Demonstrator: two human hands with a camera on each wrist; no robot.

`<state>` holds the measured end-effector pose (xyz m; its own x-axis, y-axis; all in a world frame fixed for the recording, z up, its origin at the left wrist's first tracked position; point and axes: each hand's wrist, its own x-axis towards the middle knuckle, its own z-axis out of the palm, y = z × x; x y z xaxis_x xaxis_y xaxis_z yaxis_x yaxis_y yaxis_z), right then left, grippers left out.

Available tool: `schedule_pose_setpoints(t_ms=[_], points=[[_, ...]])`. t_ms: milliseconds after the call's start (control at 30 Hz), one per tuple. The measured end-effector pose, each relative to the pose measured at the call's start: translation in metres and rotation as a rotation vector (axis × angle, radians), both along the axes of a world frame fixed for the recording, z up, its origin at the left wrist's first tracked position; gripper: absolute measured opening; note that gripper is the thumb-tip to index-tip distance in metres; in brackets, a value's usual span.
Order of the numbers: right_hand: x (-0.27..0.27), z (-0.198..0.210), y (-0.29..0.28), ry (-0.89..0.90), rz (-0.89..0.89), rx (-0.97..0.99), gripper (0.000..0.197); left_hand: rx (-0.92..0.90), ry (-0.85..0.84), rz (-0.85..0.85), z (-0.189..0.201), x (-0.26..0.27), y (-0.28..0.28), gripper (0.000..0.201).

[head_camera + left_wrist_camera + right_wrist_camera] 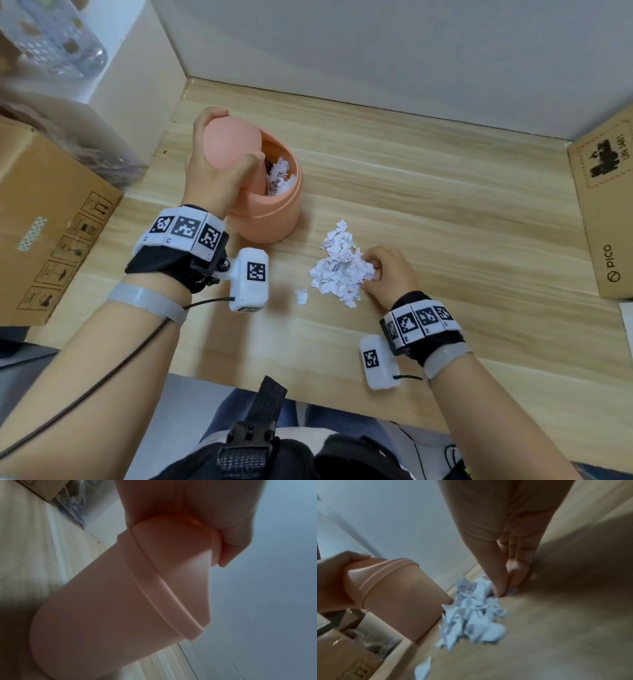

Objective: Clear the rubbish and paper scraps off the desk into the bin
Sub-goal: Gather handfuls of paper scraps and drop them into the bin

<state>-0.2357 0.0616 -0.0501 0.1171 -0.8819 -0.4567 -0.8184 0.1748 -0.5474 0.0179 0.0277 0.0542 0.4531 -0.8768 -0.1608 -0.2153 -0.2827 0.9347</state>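
A pink bin (270, 212) stands on the wooden desk (445, 205) at the left. My left hand (233, 140) grips its swing lid (229, 137) and holds it tipped, so the paper scraps inside (279, 178) show. In the left wrist view the thumb and fingers (231, 534) curl round the lid (171, 568). A pile of torn white paper scraps (339, 267) lies right of the bin. My right hand (371, 272) sits at the pile's right edge, its thumb and fingertips (498, 585) pinching scraps (471, 612) against the desk. One stray scrap (301, 296) lies nearer me.
A large cardboard box (51, 233) stands left of the desk, with a clear plastic bag (102, 147) behind it. A flat PICO carton (603, 212) lies on the right side. White walls close the back and the left corner.
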Motion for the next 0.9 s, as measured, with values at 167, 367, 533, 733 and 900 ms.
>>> schedule_pose_setpoints(t_ms=[167,367,533,733,900], points=[[0.024,0.021,-0.005,0.063,-0.094,-0.020,0.056,0.032,0.027,-0.103,0.007,0.005,-0.002,0.057],[0.062,0.015,0.002,0.330,0.276,0.130,0.075,0.058,0.062,-0.216,0.005,0.012,-0.001,0.059],[0.071,0.004,0.003,0.269,0.091,0.015,0.036,0.029,0.089,-0.273,0.006,0.015,0.001,0.061],[0.073,0.013,-0.011,0.284,0.020,0.053,0.023,0.047,0.084,-0.279,0.000,0.012,0.002,0.063],[0.070,0.059,-0.026,0.116,-0.156,-0.077,0.019,0.069,0.073,-0.283,0.000,0.013,0.003,0.062]])
